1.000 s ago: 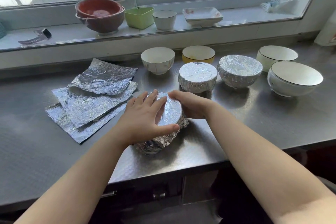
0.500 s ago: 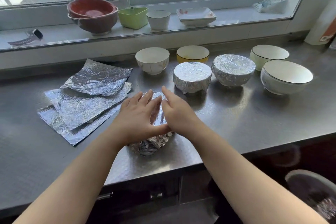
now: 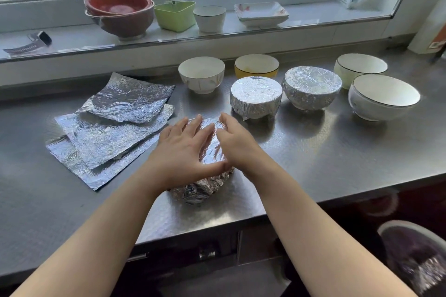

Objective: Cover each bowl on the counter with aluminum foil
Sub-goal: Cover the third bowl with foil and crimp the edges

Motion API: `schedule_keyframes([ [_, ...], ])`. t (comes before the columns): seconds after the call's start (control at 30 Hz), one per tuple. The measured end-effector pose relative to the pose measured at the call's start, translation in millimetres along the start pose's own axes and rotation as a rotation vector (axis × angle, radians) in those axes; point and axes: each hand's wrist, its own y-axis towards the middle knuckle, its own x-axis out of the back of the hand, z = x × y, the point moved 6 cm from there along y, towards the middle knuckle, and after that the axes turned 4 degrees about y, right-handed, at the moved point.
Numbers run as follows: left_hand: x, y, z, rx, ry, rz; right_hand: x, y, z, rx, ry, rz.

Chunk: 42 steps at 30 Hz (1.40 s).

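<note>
Three foil-covered bowls, four bare bowls, three foil sheets.

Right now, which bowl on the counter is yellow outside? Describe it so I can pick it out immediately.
Start at the steel counter below the window sill, then look along the back row of bowls nearest the wall. The yellow bowl is uncovered, between a white bowl and a foil-covered bowl; it alone has a yellow outside.

Left hand and right hand lie flat, fingers straight.
</note>
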Motion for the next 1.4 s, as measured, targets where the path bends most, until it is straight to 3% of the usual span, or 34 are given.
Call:
schedule_keyframes([
  [0.27, -2, 2, 1, -0.005, 0.035, 0.009, 13, 24, -15, -0.162, 0.339, 0.133],
  [0.53, -1, 1, 0, 0.002, 0.016, 0.003, 16, 40, -11, -0.231, 0.25, 0.22],
  [0.7, -1, 1, 0, 0.008, 0.012, 0.006, 17, 33, -12, -0.265, 0.338, 0.224],
  [1.0, -1, 0, 0, 0.015, 0.001, 0.006, -3, 13, -32, -0.346, 0.812, 0.282],
  [1.1, 0, 0, 0, 0.011, -0.005, 0.006, -4, 11, -43, -0.372, 0.829, 0.315],
  [1.3, 2, -2, -2, 0.021, -0.012, 0.02, 51, -4, -24, -0.268, 0.627, -0.029],
  [1.4, 2, -2, -2, 0.026, -0.011, 0.015, 53, -28, -9, -0.176, 0.474, -0.113],
])
